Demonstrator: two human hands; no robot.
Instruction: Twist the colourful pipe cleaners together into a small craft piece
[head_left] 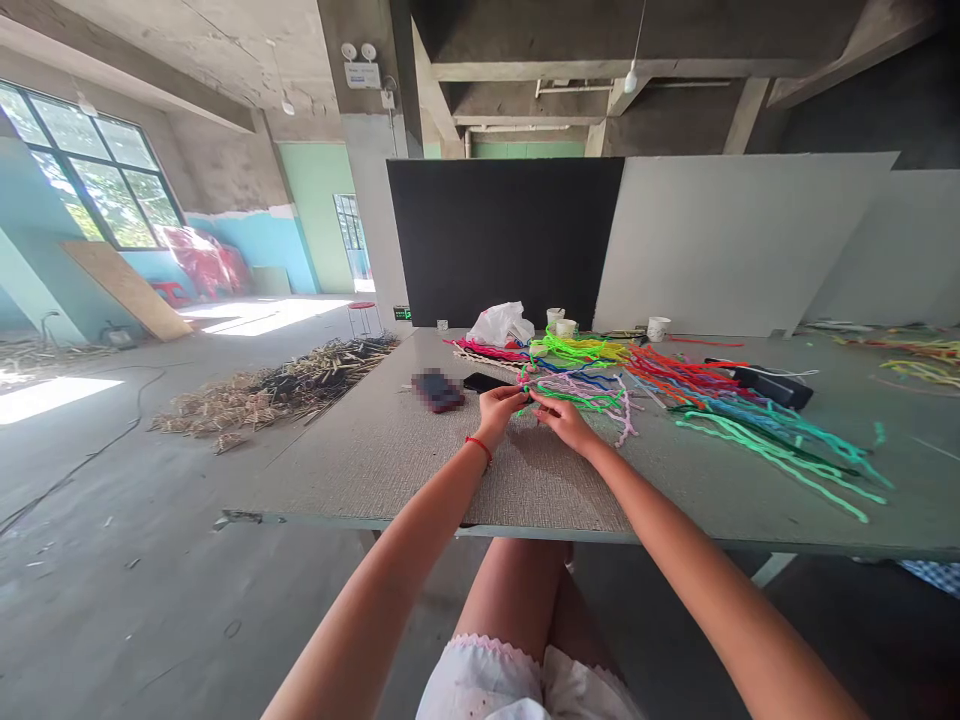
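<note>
My left hand [501, 411] and my right hand [566, 420] meet above the table. Both are closed, with thumbs and fingertips pinched together on a small piece that looks like a green pipe cleaner [526, 388]; most of it is hidden by my fingers. A red cord bracelet circles my left wrist. Just behind and to the right of my fingers lie lilac and green pipe cleaners [592, 392], some of them wavy. A black phone [487, 382] rests beside my left hand, and a blurred dark red device [438, 391] sits farther left.
On the table [360, 490], yellow, orange, red and mint pipe cleaners [780, 460] spread to the right, near a black case [772, 385]. A white plastic bag [501, 324] and paper cups [658, 329] stand at the back, before a black panel [502, 240]. Dry stalks [292, 390] lie left.
</note>
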